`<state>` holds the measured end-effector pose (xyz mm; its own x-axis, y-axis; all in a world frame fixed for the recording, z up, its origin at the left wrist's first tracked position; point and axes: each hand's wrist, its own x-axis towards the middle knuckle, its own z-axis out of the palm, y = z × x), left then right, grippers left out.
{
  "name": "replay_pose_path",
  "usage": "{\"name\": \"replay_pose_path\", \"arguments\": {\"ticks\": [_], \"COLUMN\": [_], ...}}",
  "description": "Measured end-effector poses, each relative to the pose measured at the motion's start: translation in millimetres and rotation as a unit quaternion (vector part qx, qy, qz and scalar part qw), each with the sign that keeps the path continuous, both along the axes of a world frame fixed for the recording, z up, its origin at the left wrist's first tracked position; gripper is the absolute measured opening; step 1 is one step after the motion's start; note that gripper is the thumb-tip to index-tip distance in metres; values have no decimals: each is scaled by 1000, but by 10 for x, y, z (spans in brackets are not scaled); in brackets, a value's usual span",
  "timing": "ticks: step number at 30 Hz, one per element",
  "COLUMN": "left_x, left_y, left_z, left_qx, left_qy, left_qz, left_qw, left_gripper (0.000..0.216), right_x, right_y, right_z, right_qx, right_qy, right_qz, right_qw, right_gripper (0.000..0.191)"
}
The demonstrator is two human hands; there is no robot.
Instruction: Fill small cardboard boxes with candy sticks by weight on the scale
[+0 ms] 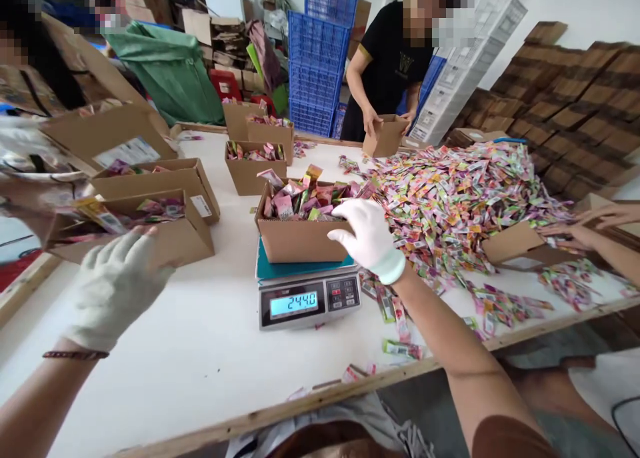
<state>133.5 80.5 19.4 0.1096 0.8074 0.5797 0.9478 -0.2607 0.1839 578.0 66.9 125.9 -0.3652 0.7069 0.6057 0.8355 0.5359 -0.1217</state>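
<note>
A cardboard box (305, 241) full of small colourful packets stands on the teal top of a digital scale (345, 305), whose lit display seems to read 244.0. My right hand (367, 235), in a white glove, is at the box's front right corner, thumb and fingers apart; whether it touches the cardboard I cannot tell. My left hand (120, 288), gloved as well, has its fingers stretched out in front of a packet-filled box (193, 235) on the left. Its fingertips overlap that box's front wall, and nothing shows in the hand.
A large heap of packets (450, 198) covers the table's right side. Two filled boxes (255, 175) stand behind the scale. Across the table a person (390, 65) holds a box (385, 138). Another person's hands (575, 231) are at a tilted box (515, 245) on the right.
</note>
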Motion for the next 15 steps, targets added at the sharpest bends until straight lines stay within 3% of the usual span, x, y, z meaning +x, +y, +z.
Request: {"name": "replay_pose_path", "arguments": {"ticks": [4,8,10,12,15], "left_x": [198,239,302,431,714], "left_y": [-442,-544,-467,-347,-180], "left_z": [-204,-260,-179,-36,194], "left_qx": [-13,-55,-68,-75,-75], "left_qy": [-101,-208,-271,-304,-320], "left_qz": [-38,-69,-130,-188,-237], "left_qw": [994,974,951,931,914], "left_gripper": [77,97,103,95,96], "right_x": [386,652,686,637,389], "right_y": [-165,-56,118,354,774], "right_z": [169,146,114,119,175], "right_qx": [49,-17,-47,-66,-90], "right_qy": [99,65,52,44,16], "right_qz": [-67,-105,-108,-107,-84], "right_qw": [992,992,992,991,992], "right_gripper": [77,90,93,101,110]}}
